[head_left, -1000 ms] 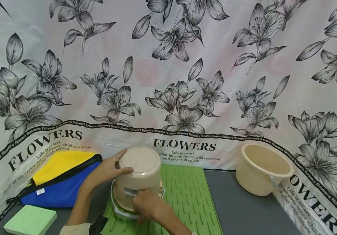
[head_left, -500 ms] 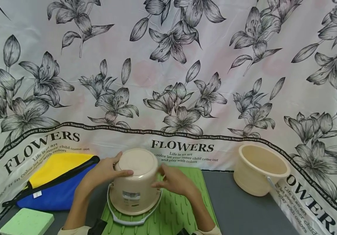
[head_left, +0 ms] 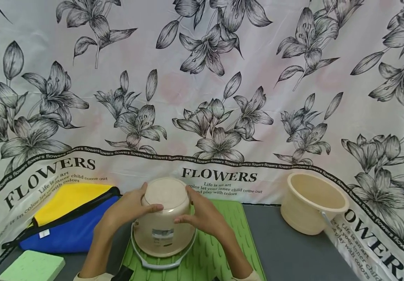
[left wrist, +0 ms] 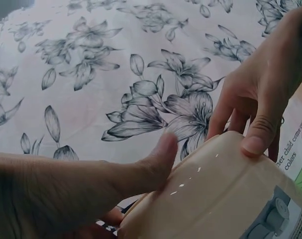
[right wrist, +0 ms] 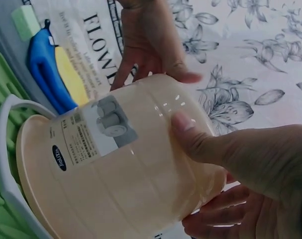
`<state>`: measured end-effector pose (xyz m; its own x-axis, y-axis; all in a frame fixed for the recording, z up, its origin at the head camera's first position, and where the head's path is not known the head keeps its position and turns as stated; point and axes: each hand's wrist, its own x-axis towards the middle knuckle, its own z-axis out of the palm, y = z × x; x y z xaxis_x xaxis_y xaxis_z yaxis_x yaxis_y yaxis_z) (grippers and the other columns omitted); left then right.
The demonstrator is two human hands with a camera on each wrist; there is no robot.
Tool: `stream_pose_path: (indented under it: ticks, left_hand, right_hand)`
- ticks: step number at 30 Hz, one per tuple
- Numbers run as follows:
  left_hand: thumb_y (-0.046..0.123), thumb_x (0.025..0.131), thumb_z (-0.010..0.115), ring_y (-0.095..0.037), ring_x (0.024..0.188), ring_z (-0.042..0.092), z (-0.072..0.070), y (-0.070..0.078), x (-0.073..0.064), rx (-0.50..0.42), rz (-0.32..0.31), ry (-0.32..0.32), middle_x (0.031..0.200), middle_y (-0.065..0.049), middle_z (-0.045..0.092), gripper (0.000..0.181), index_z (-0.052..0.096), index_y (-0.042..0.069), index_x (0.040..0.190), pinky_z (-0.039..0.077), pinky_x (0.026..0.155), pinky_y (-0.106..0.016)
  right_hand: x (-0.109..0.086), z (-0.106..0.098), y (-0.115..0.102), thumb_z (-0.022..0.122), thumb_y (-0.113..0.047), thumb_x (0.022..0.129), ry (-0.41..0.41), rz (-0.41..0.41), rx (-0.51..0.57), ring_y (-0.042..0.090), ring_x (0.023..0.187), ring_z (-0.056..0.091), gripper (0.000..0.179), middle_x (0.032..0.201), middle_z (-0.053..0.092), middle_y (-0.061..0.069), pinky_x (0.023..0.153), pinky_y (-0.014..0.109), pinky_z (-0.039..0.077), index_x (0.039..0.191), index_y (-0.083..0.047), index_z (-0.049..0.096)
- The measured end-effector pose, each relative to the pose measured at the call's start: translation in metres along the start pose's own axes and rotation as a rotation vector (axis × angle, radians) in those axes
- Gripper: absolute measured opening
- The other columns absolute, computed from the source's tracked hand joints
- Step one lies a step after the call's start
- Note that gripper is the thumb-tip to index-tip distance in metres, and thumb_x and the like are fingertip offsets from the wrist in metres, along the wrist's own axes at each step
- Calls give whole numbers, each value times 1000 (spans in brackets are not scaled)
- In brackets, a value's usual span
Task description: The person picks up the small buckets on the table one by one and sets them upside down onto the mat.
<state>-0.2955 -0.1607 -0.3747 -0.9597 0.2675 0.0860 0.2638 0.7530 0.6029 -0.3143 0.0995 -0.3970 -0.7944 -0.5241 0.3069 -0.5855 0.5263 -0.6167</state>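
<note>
Gripping one upturned bucket [head_left: 163, 224], green mat [head_left: 238, 224] beneath: left hand [head_left: 126, 208], right hand [head_left: 203, 214], clamped at either side; one upright bucket [head_left: 300, 214], far right.

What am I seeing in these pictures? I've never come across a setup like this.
There is no machine: a person's bare left hand and right hand do the work. The wide picture comes from a head-worn camera; the two close ones come from cameras on the wrists. Both hands hold an upside-down beige bucket over a green mat. On the gray table are an upright bucket at right, and a yellow-and-blue pouch and light green block at left.
</note>
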Motion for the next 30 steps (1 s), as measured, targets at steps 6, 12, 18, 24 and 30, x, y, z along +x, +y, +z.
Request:
stream_pose_path:
  ticks: [6, 12, 18, 24, 30]
  left_hand:
    - [63, 80, 83, -59, 145, 41, 0, 0, -1, -22, 68, -5, 166, -39, 21, 132, 13, -15, 161, 45, 110, -69]
    - [53, 75, 91, -54, 143, 44, 6, 1, -1, -26, 140, -8, 162, -41, 28, 134, 15, -18, 159, 44, 113, -66]
    - [48, 75, 93, -53, 140, 47, 7, -1, -1, -39, 143, 6, 159, -41, 31, 132, 14, -17, 159, 44, 112, -67]
    - [43, 74, 95, -49, 134, 49, 8, -2, 0, -88, 205, 11, 152, -39, 37, 129, 16, -15, 158, 45, 110, -66]
    - [44, 73, 96, -50, 137, 46, 6, -1, -1, -78, 196, 0, 154, -38, 36, 130, 17, -14, 159, 43, 111, -68]
  right_hand:
    - [-2, 3, -3, 88, -39, 80, -2, 15, -17, 26, 133, 64, 108, 151, 59, 11, 110, 44, 54, 165, -11, 28]
    - [-4, 5, -5, 88, -37, 80, 14, 19, -10, 31, 131, 65, 107, 151, 59, 15, 108, 46, 55, 164, -6, 30]
    - [-3, 8, -8, 88, -35, 79, 19, 31, 3, 33, 129, 65, 106, 150, 60, 16, 105, 48, 57, 163, -6, 31]
    - [-2, 6, -9, 89, -31, 79, 16, 20, 51, 32, 133, 63, 104, 151, 58, 15, 109, 48, 54, 162, -5, 32]
    - [0, -1, -6, 88, -31, 81, -31, -2, 71, 33, 138, 59, 104, 157, 52, 16, 111, 50, 53, 163, -5, 29]
